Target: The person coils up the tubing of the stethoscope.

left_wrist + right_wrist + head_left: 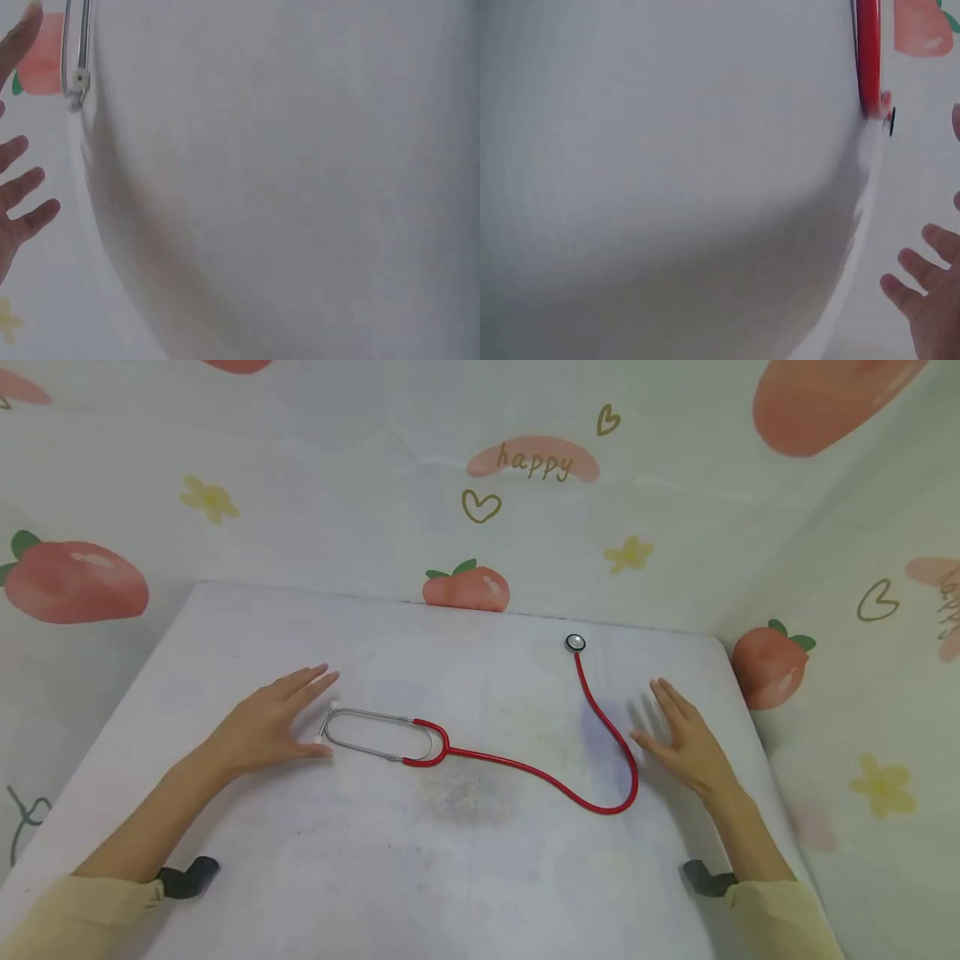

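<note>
A stethoscope with red tubing (pixel 517 764) lies stretched across the white table. Its metal ear tubes (pixel 367 714) point left, and the round chest piece (pixel 575 643) rests near the back edge. My left hand (pixel 266 722) hovers beside the earpieces, fingers spread and holding nothing. On the other side, my right hand (pixel 682 739) is held just right of the tubing's bend, its fingers extended and apart from it. In the left wrist view the ear tubes (pixel 81 45) show near the fingers; the right wrist view shows part of the red tube (pixel 868 60).
The white tabletop (pixel 315 860) has faint stains. Behind and to the right hangs a pale curtain (pixel 337 468) printed with peaches, flowers and hearts. Dark curved pieces (pixel 189 877) sit at both wrists, by the yellowish sleeves (pixel 82 914).
</note>
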### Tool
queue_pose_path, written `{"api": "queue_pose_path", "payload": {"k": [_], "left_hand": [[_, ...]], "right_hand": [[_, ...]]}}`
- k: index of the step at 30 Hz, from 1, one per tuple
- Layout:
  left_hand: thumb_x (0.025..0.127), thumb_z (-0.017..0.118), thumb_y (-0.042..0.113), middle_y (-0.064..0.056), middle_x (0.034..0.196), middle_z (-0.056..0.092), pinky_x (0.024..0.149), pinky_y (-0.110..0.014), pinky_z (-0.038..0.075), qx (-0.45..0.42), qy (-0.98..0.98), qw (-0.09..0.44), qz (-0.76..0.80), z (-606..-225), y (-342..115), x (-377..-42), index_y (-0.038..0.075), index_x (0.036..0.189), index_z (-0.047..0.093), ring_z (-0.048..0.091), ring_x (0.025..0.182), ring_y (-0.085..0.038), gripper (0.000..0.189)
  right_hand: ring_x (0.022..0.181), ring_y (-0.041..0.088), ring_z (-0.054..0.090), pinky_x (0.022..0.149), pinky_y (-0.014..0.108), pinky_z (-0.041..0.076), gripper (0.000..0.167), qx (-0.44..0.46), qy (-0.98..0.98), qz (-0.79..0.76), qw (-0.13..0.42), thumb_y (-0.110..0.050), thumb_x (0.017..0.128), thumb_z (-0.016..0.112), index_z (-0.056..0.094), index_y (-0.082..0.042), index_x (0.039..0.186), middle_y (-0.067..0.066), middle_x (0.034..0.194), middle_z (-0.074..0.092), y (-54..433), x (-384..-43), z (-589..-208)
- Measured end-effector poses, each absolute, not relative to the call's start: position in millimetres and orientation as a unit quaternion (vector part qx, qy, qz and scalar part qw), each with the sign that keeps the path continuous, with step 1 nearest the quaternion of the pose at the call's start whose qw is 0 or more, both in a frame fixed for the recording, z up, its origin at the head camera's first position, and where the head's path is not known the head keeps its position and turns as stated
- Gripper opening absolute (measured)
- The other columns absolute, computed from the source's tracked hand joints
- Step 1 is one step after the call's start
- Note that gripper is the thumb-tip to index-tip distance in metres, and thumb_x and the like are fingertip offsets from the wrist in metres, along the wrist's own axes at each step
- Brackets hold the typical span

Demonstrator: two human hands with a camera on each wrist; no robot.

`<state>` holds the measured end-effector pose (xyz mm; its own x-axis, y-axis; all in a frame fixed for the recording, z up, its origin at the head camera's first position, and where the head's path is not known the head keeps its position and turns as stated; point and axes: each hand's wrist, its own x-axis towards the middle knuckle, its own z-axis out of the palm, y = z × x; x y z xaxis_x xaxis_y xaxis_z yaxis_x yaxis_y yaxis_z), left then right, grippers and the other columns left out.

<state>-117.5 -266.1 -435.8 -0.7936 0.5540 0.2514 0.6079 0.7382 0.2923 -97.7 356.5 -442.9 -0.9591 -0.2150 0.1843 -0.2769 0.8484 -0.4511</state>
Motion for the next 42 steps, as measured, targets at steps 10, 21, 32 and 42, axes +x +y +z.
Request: {"api": "queue_pose_path", "payload": {"k": [10,21,32,42], "left_hand": [[0.062,0.094,0.04,-0.001,0.149,0.048,0.104,-0.05,0.042,-0.302,-0.918,0.032,-0.256,-433.6,-240.6,-114.1,0.022,0.15,0.046,0.047,0.134,-0.026,0.101],[0.063,0.095,0.029,-0.004,0.139,0.057,0.107,-0.024,0.039,-0.329,-0.893,0.008,-0.307,-437.8,-227.7,-119.3,0.01,0.141,0.055,0.053,0.128,-0.025,0.09],[0.07,0.092,0.023,0.002,0.131,0.063,0.098,-0.043,0.047,-0.319,-0.886,-0.062,-0.332,-442.8,-220.0,-121.1,0.015,0.133,0.064,0.057,0.122,-0.02,0.07],[0.069,0.092,0.017,0.002,0.127,0.065,0.095,-0.041,0.048,-0.335,-0.88,-0.06,-0.33,-450.3,-216.9,-126.6,0.017,0.129,0.068,0.057,0.118,-0.022,0.065]], "right_hand": [[0.132,0.044,0.043,0.099,0.065,0.04,0.091,0.177,-0.946,0.245,0.113,-0.019,0.077,0.084,0.037,-0.016,0.155,0.016,0.151,0.044,338.1,-94.4,-441.9],[0.127,0.033,0.051,0.098,0.052,0.047,0.091,0.23,-0.933,0.239,0.138,-0.018,0.074,0.087,0.041,-0.017,0.153,0.012,0.144,0.053,316.0,-89.9,-438.3],[0.112,0.028,0.06,0.098,0.019,0.044,0.092,0.262,-0.91,0.299,0.114,-0.013,0.074,0.087,0.04,-0.011,0.153,0.014,0.129,0.062,290.1,-86.0,-439.6],[0.094,0.023,0.063,0.08,0.033,0.053,0.088,0.264,-0.893,0.362,0.046,-0.008,0.078,0.085,0.039,-0.016,0.153,0.01,0.124,0.064,270.3,-82.5,-443.7]]}}
